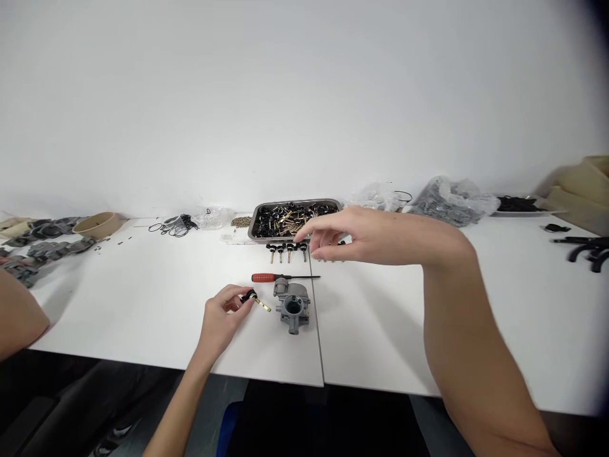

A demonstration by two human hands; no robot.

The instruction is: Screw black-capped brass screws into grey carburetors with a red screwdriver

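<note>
My left hand (227, 315) pinches a black-headed brass stem (263, 305), its brass end pointing right and down. Just right of it a grey metal carburetor (294, 308) stands on the white table, its round bore showing. Behind the carburetor lies a screwdriver (264, 277) with a red handle. My right hand (340, 235) hangs above a row of similar black-headed brass stems (290, 251), index finger and thumb apart. No object shows between them. Part of that row is hidden behind the hand.
A metal tray (251, 236) of black and brass parts stands by the wall, beside a pile of small brass pieces (242, 222). Bagged grey parts (450, 200) sit right of it. Grey castings (59, 249) and another person's arm (21, 314) are at left.
</note>
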